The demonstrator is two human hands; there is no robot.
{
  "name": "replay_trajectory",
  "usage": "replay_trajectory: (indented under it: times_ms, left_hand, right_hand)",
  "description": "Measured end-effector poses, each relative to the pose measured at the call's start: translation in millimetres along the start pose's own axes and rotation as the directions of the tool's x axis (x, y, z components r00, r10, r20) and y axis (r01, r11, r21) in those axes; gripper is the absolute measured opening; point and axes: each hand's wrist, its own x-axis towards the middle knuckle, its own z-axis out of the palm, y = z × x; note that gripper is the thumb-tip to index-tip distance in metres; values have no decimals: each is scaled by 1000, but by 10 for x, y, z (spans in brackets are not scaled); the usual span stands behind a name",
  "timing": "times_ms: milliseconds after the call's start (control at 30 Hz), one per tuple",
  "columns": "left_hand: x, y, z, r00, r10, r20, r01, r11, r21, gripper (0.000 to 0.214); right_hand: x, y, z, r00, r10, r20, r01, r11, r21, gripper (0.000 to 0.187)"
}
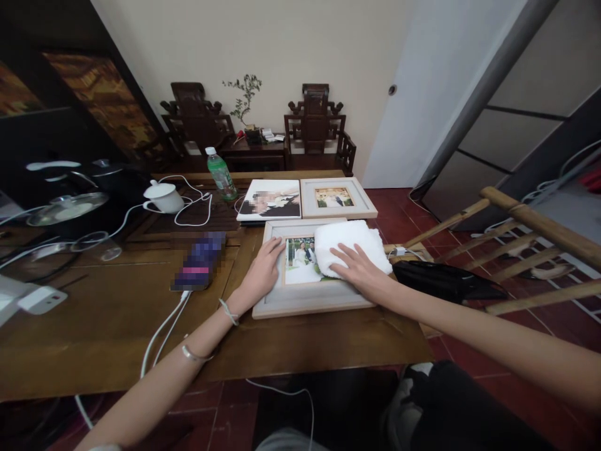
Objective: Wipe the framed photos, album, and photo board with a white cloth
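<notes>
A light wooden picture frame (307,299) lies flat on the table in front of me, with a photo (299,257) of a couple in a white mat. My left hand (265,266) rests along the frame's left side, its fingers stretched forward over the border. On the right half sits a folded white towel (347,235), which covers part of the photo and the frame's right side. Flat on top of the towel is my right hand (353,266), fingers spread.
Behind lie a second framed photo (361,199) and a white-edged photo panel (270,188). A green bottle (220,175), lidded white cup (164,197), pot (70,213), clear plastic cup (101,245) and phone (200,260) with a cable stand left. A wooden chair (530,219) is right.
</notes>
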Motion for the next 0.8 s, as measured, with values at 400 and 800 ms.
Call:
replay_trajectory:
  times_ms: [400, 800]
  left_hand:
    - [-102, 96, -23, 1000, -2, -4, 2, 1000, 21, 45]
    - [-73, 90, -15, 999, 0, -52, -3, 999, -51, 47]
  right_hand:
    - [34, 39, 80, 999, -4, -35, 4, 1000, -6, 50]
    - [958, 92, -78, 943, -245, -226, 220, 967, -130, 31]
